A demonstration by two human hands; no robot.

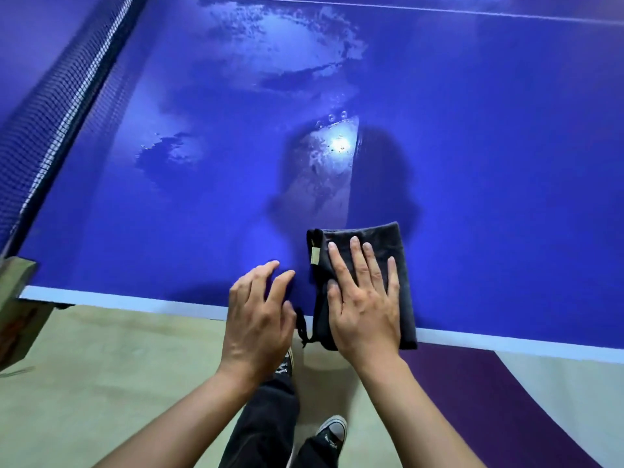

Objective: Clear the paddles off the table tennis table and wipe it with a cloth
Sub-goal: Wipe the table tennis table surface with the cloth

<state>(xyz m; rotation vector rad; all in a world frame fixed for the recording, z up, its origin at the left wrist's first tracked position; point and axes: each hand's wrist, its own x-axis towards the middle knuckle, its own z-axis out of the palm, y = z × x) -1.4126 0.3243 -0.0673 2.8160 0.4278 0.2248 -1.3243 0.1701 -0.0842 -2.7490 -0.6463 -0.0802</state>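
A folded dark grey cloth (381,241) lies on the blue table tennis table (489,163) at its near white edge, one end hanging slightly over. My right hand (363,298) lies flat on the cloth with straight fingers, pressing it down. My left hand (260,315) hovers just left of the cloth over the table edge, fingers loosely spread and holding nothing. No paddles are in view.
The net (57,96) runs diagonally along the left. Wet streaks and glare patches (324,157) mark the table surface beyond the cloth. A wooden post or clamp (17,298) sits at the table's left corner. My legs and shoes stand on a beige and purple floor below.
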